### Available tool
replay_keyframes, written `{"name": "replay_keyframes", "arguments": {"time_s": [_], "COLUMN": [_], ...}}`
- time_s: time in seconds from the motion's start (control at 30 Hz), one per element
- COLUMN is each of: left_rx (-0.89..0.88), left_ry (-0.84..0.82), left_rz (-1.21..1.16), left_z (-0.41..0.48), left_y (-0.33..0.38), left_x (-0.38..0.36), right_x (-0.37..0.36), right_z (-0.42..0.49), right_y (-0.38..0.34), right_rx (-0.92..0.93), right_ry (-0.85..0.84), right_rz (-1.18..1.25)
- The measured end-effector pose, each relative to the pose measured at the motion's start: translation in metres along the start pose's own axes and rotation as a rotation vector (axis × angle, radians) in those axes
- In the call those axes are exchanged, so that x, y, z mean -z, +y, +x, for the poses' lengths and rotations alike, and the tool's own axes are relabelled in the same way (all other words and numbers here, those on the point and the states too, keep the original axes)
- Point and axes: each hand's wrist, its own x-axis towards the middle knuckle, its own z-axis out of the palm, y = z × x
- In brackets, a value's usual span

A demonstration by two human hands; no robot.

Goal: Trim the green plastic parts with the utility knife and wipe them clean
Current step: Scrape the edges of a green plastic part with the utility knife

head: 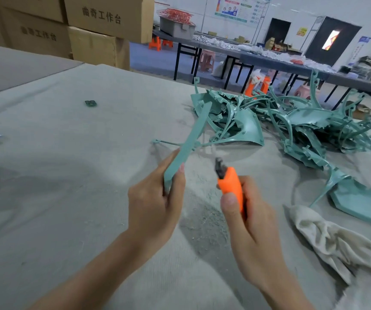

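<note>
My left hand grips the lower end of a long curved green plastic part, held up and slanting away to the upper right, with thin sprue arms branching off its middle. My right hand holds an orange utility knife, thumb along its body, dark blade tip pointing up toward the part but a short gap away from it. A heap of tangled green plastic parts lies on the table to the right. A crumpled off-white cloth rests at the right near edge.
The work surface is a grey fabric-covered table with fine shavings below my hands. A small dark green scrap lies far left. Cardboard boxes stack behind the table. Long tables and orange stools stand in the background.
</note>
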Motion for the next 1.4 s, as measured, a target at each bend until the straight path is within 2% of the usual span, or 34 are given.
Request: {"name": "replay_keyframes", "arguments": {"time_s": [0.2,0.3,0.4,0.6,0.8,0.97,1.03,1.4], "left_rx": [0.127,0.087,0.067,0.146,0.021,0.129,0.117,0.163], "left_ry": [-0.065,-0.061,-0.065,-0.086,-0.126,-0.074,-0.055,-0.067], "left_rz": [-0.061,-0.115,-0.085,-0.042,0.076,-0.106,-0.156,-0.123], "left_z": [-0.006,-0.005,-0.003,-0.006,-0.003,-0.008,-0.008,-0.004], "left_y": [-0.001,0.002,0.002,0.001,0.01,0.007,0.008,0.011], "left_x": [-0.005,-0.003,-0.002,-0.005,-0.003,-0.005,-0.004,-0.005], "right_x": [-0.006,-0.004,-0.003,-0.003,-0.001,-0.001,-0.003,-0.013], "right_z": [-0.004,-0.004,-0.004,-0.004,0.0,-0.002,-0.002,0.0], "right_y": [-0.008,-0.01,-0.011,-0.013,-0.007,-0.008,-0.01,-0.012], "right_rx": [0.162,0.194,0.206,0.183,0.113,0.197,0.209,0.213], "right_ry": [-0.054,-0.064,-0.073,-0.072,-0.029,-0.108,-0.117,-0.052], "right_rz": [-0.165,-0.175,-0.194,-0.198,-0.161,-0.087,-0.08,-0.112]}}
